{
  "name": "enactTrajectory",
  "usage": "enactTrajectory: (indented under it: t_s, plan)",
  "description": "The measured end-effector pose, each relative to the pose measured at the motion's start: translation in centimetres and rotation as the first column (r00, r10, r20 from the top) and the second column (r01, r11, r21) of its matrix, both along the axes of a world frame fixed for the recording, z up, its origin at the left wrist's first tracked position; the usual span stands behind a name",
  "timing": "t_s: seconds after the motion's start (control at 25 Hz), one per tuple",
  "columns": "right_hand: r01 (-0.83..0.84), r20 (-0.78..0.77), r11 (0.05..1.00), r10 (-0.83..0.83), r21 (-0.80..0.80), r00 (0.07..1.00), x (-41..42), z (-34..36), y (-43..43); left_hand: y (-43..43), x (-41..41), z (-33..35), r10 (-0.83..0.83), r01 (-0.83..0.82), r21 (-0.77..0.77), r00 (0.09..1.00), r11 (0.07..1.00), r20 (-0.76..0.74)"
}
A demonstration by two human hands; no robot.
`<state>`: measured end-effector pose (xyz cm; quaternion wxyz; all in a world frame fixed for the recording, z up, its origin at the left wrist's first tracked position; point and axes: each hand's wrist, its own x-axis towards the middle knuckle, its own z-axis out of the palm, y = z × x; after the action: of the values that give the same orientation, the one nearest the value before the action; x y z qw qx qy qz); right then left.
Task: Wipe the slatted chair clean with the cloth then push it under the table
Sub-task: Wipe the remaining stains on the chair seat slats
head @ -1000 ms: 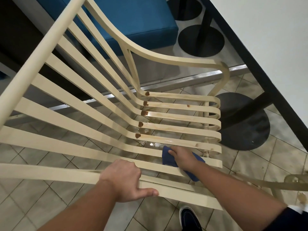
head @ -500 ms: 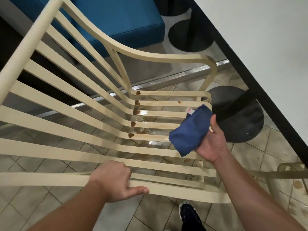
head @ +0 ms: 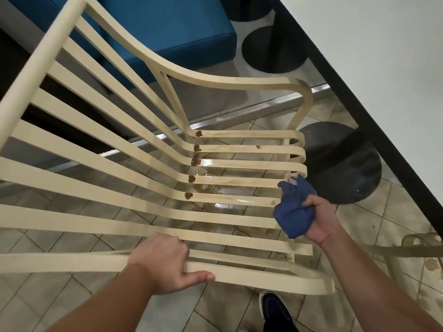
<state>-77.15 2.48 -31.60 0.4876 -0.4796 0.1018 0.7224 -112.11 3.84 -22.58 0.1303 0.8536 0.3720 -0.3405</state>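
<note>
Left hand [head: 163, 262] grips the chair [head: 239, 81]; right hand [head: 318, 219] clenches the cloth [head: 291, 209] — best press it flat along each slat [head: 239, 182], scrubbing the brown spots [head: 191, 179].

Stained cream slatted chair [head: 251, 167]; bunched blue cloth [head: 291, 207]

The left hand [head: 165, 262] grips the near armrest of the cream slatted chair [head: 239, 81]. The right hand [head: 320, 220] holds a bunched blue cloth [head: 291, 209] by the seat's front edge. Brown spots [head: 196, 161] dot the slats where seat meets back. A white tabletop [head: 383, 56] stands at right.
</note>
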Motion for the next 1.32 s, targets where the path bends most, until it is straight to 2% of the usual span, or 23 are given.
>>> enactTrajectory:
  t_s: [0.04,0.12,0.2,0.24,0.32,0.4,0.44,0.48,0.52,0.56,0.64,0.76,0.84,1.16,1.32]
  plan:
    - [-0.016,0.079,0.998,0.021,-0.058,0.997,0.4,-0.3,-0.4,0.0,0.0,0.0,-0.001,0.001,0.001,1.000,1.000,0.000]
    - [0.092,0.279,0.993,-0.067,-0.079,0.958,1.6,-1.2,-1.0,0.1,0.0,-0.1,-0.008,0.008,-0.001,1.000,1.000,0.000]
    - [0.239,0.515,0.971,-0.202,-0.006,0.833,2.7,-1.8,-1.4,0.1,0.0,-0.1,-0.018,0.018,-0.006,1.000,1.000,-0.002]
    - [0.240,0.650,0.971,-0.182,0.000,0.738,2.8,-2.2,-1.5,0.1,-0.1,-0.1,-0.019,0.019,-0.007,1.000,1.000,-0.003]
    - [0.106,0.875,0.990,0.034,-0.097,0.482,2.5,-3.6,-1.9,0.0,-0.1,-0.1,-0.012,0.012,-0.007,1.000,1.000,-0.002]
    - [-0.196,0.952,0.956,0.253,-0.219,0.170,2.1,-6.1,-2.5,0.0,-0.1,-0.1,0.000,0.000,-0.007,1.000,1.000,0.006]
    - [-0.363,0.940,0.880,0.339,-0.306,0.028,1.7,-7.3,-2.6,0.1,-0.1,-0.1,0.007,-0.007,-0.010,1.000,1.000,0.009]
    - [-0.509,0.912,0.761,0.384,-0.402,-0.146,1.5,-8.7,-2.7,0.1,-0.1,-0.1,0.013,-0.013,-0.014,1.000,1.000,0.010]
    - [-0.604,0.873,0.630,0.360,-0.488,-0.330,1.5,-10.2,-2.9,0.1,-0.1,-0.1,0.019,-0.018,-0.019,1.000,1.000,0.008]
    - [-0.629,0.821,0.532,0.294,-0.566,-0.490,1.5,-11.5,-3.0,0.1,-0.1,-0.1,0.022,-0.022,-0.024,1.000,0.999,0.004]
    - [-0.600,0.733,0.458,0.200,-0.656,-0.650,1.6,-12.3,-2.7,0.1,0.1,0.0,0.020,-0.021,-0.028,1.000,0.999,-0.004]
    - [-0.588,0.650,0.365,0.067,-0.722,-0.757,1.3,-12.1,-2.5,0.1,0.1,0.2,0.019,-0.019,-0.027,1.000,0.999,-0.004]
    - [-0.589,0.621,0.284,0.030,-0.757,-0.783,0.2,-11.6,-1.5,0.1,0.0,0.2,0.017,-0.017,-0.031,1.000,0.999,0.002]
    - [-0.647,0.645,0.023,-0.060,-0.762,-0.762,-8.2,-11.1,3.1,0.3,0.0,0.3,0.017,-0.015,-0.061,0.999,0.998,0.039]
    - [-0.676,0.672,0.001,-0.110,-0.737,-0.732,-13.0,-10.6,5.1,0.5,0.0,0.3,0.023,-0.019,-0.059,0.997,0.998,0.072]
